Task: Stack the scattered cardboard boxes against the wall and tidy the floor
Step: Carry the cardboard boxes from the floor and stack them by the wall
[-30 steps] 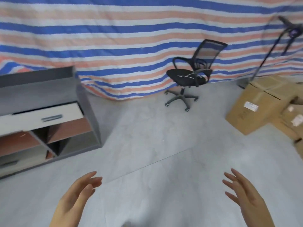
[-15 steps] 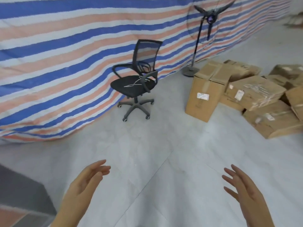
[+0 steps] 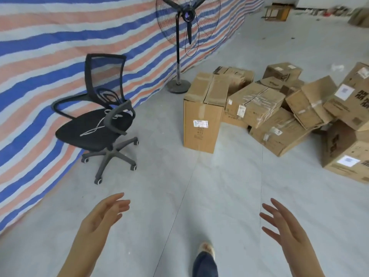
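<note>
A: Logging hands. The left hand (image 3: pixel 103 218) and the right hand (image 3: pixel 283 228) are both hanging in front of the body, fingers straight and spread, palms facing each other, holding nothing.

B: Location of the cardboard boxes (image 3: pixel 279 108)?

A: They are lying in a loose heap on the grey floor (image 3: pixel 179 196), ahead and to the right, well apart from both hands. The tall upright box (image 3: pixel 203 114) is standing nearest, at the left edge of the heap. Behind it several are leaning on one another at angles; the tilted box (image 3: pixel 309 104) is resting on its neighbours rather than flat.

B: Risks from here, as a judgement?

A: Pulling a lower carton first is likely to bring the leaning ones sliding down. Weight is unknown, so a lift with only fingertips under an edge may be slipping. The pedestal fan (image 3: pixel 185 19) is standing just beside the heap, close to the striped tarpaulin (image 3: pixel 50 56); a swung box could be knocking it over. The office chair (image 3: pixel 99 124) is sitting on castors near the tarpaulin and may be rolling into the stacking zone if bumped.

B: Progress?

A: Stacking is not yet begun.
</note>
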Demonstrator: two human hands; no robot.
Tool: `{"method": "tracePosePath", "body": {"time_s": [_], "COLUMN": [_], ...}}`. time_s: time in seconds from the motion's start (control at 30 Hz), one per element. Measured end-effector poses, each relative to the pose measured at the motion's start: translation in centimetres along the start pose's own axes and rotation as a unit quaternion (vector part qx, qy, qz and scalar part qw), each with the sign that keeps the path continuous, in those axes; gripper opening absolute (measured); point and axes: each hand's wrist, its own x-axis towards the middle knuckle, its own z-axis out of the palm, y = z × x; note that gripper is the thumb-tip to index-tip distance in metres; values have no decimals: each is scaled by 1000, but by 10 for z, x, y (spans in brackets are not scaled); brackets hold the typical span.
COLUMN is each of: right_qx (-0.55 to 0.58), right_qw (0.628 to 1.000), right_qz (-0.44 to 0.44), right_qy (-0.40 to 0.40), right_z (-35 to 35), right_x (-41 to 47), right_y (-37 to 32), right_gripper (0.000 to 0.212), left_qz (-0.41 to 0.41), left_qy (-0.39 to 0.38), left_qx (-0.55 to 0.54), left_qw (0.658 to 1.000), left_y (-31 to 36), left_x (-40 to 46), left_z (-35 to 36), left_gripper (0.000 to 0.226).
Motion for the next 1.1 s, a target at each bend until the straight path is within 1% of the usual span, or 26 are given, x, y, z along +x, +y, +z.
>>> {"method": "tracePosePath", "body": {"time_s": [0.1, 0.3, 0.37, 0.5, 0.6, 0.77, 0.83, 0.9, 0.93, 1.0, 1.1], "right_qx": [-14, -37, -37, -38, -26, -12, -6, 7, 3, -8, -27], "right_qw": [1000, 999, 999, 999, 999, 997, 996, 996, 994, 992, 990], "right_qz": [-13, -26, -28, -11, -6, 2, 5, 25, 33, 49, 77], "right_qy": [6, -10, -4, 20, 44, 79, 89, 91, 100, 115, 113], "right_z": [0, 15, 24, 52, 78, 127, 142, 155, 158, 161, 162], "right_x": [75, 206, 234, 305, 356, 435, 462, 487, 502, 534, 588], "right_y": [-24, -62, -68, -70, -74, -98, -105, -111, -111, -108, -99], "right_gripper": [96, 93, 93, 92, 93, 93, 84, 56, 45, 36, 32], "left_qz": [-3, 15, 8, -3, 18, 34, 41, 49, 49, 39, -6], "left_qy": [6, -22, -26, -26, -29, -78, -110, -135, -141, -148, -162], "left_qx": [-8, -8, -13, -13, -10, 2, 26, 40, 42, 42, 30], "left_qw": [1000, 1000, 1000, 1000, 999, 996, 993, 989, 988, 987, 986], "left_y": [21, 57, 61, 67, 83, 132, 145, 153, 156, 156, 151], "left_x": [65, 174, 201, 289, 362, 484, 530, 569, 586, 615, 658], "left_z": [37, 97, 105, 118, 126, 145, 157, 173, 183, 205, 243], "left_gripper": [23, 24, 24, 23, 23, 21, 21, 23, 24, 23, 23]}}
